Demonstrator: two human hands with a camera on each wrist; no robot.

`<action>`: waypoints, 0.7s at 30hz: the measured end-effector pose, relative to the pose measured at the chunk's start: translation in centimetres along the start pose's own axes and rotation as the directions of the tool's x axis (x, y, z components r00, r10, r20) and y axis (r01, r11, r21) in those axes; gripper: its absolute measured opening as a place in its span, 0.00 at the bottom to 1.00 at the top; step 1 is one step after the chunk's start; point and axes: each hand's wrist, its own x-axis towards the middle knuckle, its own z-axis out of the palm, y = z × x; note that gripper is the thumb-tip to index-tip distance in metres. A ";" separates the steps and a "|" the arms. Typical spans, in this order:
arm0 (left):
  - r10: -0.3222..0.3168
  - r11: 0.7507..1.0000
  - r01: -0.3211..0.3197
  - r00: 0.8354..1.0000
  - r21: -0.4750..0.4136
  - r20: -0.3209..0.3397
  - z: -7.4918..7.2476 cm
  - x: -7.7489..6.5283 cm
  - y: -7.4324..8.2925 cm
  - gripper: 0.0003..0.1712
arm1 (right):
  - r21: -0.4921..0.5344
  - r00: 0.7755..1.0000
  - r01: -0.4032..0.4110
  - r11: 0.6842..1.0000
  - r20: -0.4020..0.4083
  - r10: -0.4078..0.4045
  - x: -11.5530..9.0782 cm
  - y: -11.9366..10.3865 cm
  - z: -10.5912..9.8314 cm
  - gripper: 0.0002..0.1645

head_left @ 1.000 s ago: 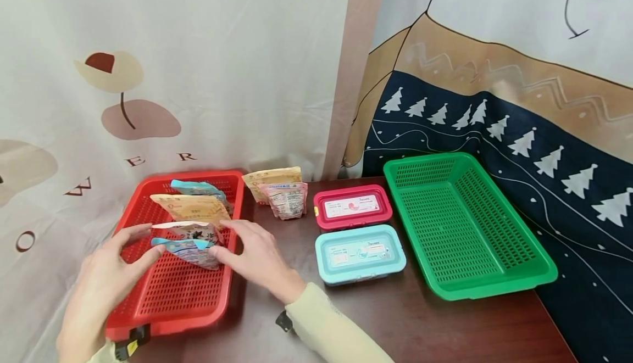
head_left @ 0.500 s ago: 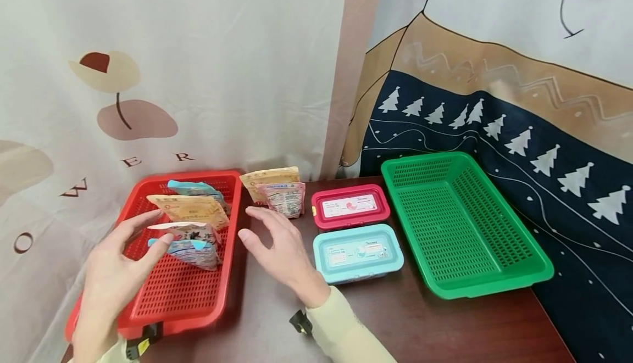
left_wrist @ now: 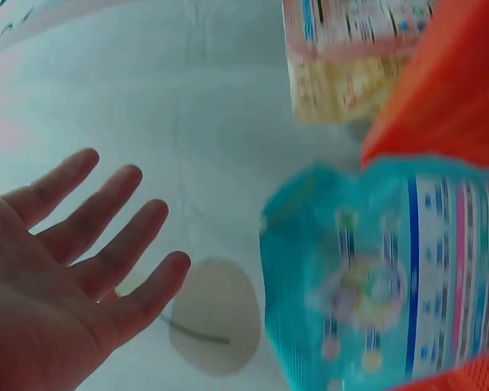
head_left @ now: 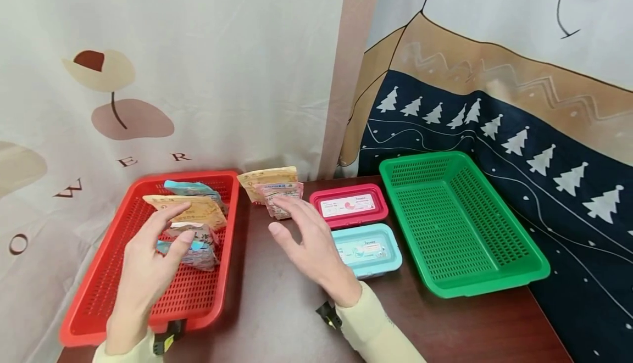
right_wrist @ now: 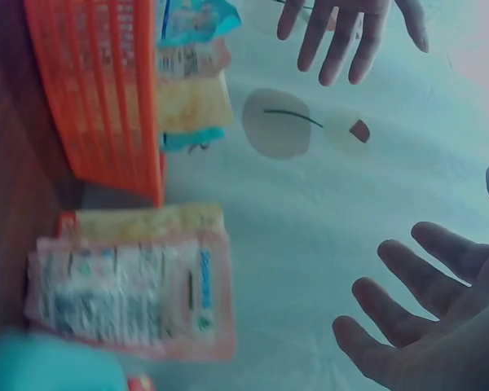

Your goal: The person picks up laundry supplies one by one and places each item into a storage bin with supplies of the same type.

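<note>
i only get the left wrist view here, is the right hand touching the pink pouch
Observer: No, the right wrist view shows a gap between the right hand and the pink pouch.
Operator: any other basket besides the red basket
Observer: Yes, the head view shows a green basket toward the right of the table.
Operator: and between the two baskets, any boxes
Observer: Two: a dark pink box behind a light blue box.
</note>
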 end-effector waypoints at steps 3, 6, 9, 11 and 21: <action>0.014 0.999 -0.012 0.999 -0.033 0.041 0.9 0.2 0.9 0.28 | -0.031 0.999 -0.040 0.999 0.025 0.041 0.0 0.1 -1.3 0.36; 0.047 0.997 -0.042 0.996 -0.067 0.082 1.9 0.3 1.6 0.28 | -0.059 0.995 -0.087 0.994 0.052 0.090 0.1 0.3 -2.6 0.39; 0.089 0.992 -0.079 0.990 -0.097 0.108 2.7 0.6 2.2 0.28 | -0.091 0.988 -0.128 0.988 0.078 0.135 0.4 0.6 -3.7 0.42; 0.112 0.990 -0.100 0.986 -0.101 0.121 3.2 0.8 2.5 0.29 | -0.117 0.982 -0.152 0.981 0.092 0.163 0.6 0.8 -4.4 0.43; 0.116 0.993 -0.105 0.969 -0.061 0.219 5.2 3.1 3.7 0.32 | -0.228 0.963 -0.185 0.956 0.152 0.222 2.9 2.0 -7.1 0.49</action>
